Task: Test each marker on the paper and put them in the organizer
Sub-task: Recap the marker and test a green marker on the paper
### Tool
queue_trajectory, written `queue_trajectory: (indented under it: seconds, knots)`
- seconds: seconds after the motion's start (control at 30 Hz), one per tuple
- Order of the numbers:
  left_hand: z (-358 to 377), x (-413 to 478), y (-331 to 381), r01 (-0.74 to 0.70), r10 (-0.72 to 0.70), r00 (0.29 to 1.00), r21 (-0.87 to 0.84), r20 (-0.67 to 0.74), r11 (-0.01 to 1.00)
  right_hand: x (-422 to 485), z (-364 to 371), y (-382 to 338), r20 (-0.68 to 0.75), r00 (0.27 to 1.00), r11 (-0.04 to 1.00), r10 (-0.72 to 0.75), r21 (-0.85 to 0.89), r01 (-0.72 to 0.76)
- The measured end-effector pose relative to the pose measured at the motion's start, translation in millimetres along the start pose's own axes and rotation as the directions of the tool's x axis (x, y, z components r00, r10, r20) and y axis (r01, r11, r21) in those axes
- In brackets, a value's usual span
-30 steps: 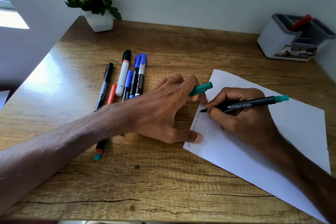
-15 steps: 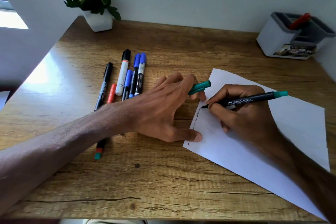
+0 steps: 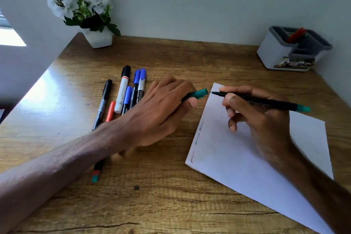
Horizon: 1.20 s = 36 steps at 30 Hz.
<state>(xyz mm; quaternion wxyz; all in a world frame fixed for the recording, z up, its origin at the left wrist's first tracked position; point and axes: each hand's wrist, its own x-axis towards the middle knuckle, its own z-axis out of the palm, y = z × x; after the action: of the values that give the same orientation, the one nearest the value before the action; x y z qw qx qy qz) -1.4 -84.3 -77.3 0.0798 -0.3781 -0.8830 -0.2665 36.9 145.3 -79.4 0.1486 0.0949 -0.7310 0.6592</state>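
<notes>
Teal showed at both ends of the job: the left hand [image 3: 161,112] pinched a teal cap [image 3: 197,94] between thumb and curled fingers, and the right hand [image 3: 262,119] pinched the black marker [image 3: 266,103] in a writing grip. The marker's bare tip pointed at nine o'clock, just short of the cap's mouth and above the paper [image 3: 247,167]. Short test scribbles [image 3: 199,129] lay along the paper's nine o'clock edge, so the step in hand was probably recapping.

To do it well, the barrel and cap needed to share one line before they met. An angled push could have dragged the wet tip across the cap's rim or a finger. A straight press until the cap seated would have been enough.

The organizer [image 3: 292,49] stood at two o'clock in the desk's back corner, close to the wall, with a red marker [image 3: 296,34] already standing in it. Bare wood of the desk [image 3: 190,59] lay between the paper's top corner and the organizer, leaving room for a reach. The wall crowded the organizer from behind, so a drop from above looked easier than one from the side. Loose markers [image 3: 123,97] lay at ten o'clock, touching one another and partly under the left wrist. One more marker [image 3: 96,175] poked out beneath the forearm at seven o'clock, where a careless sweep could have rolled it.
</notes>
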Motion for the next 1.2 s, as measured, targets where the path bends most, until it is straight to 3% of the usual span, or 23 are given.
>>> queue_trajectory:
  seconds: [0.2,0.67,0.83,1.0,1.2]
  knots:
    - [2,1,-8,-0.017,0.018,1.0,0.102,-0.006,0.995,-2,-3,-1,0.11,0.994,0.985,-0.005,0.17,-0.014]
    - [-4,1,-5,-0.088,0.084,0.996,0.224,0.026,0.971,-1,-1,-2,0.166,0.986,0.997,0.012,0.074,-0.025]
    - [-3,0,0,-0.145,0.146,0.989,0.167,0.006,0.975,-1,6,-4,0.177,0.984,0.998,0.02,0.055,-0.03]
    - [-3,1,3,-0.159,0.157,0.984,-0.016,-0.08,0.987,3,4,-4,0.148,0.989,0.998,-0.018,0.069,0.008]
    - [-4,5,5,-0.141,0.137,0.99,-0.123,-0.041,0.982,6,-1,1,0.218,0.967,0.991,-0.13,0.047,0.123]
